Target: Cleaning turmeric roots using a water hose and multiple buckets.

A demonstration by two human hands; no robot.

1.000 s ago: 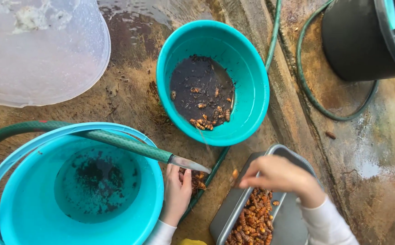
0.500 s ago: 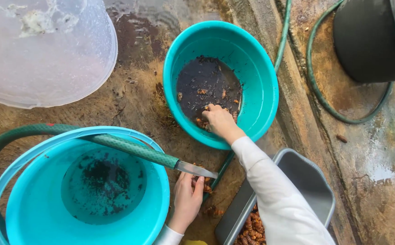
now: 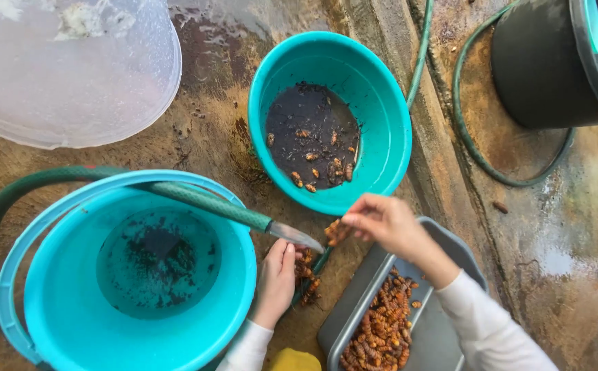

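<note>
My right hand [image 3: 389,224] pinches a small clump of orange-brown larvae [image 3: 334,231] just below the rim of the small teal basin [image 3: 388,117], beside the water stream leaving the green hose [image 3: 203,200]. My left hand [image 3: 277,276] is cupped under the hose end, with more larvae [image 3: 306,278] against its palm. The basin holds dark muddy water and a few larvae [image 3: 313,161]. Below my right wrist, a grey tray [image 3: 443,323] carries a heap of larvae [image 3: 381,326].
A large teal bucket [image 3: 52,302] with dark specks in its water stands at lower left, with the hose lying across its rim. A clear plastic tub [image 3: 72,75] sits top left and a black bucket [image 3: 546,69] top right. Hose loops run over the wet concrete floor [image 3: 573,261].
My right hand went from the grey tray up into the small teal basin, then came back down beside the hose stream with larvae in its fingers. My left hand stayed under the hose end.
</note>
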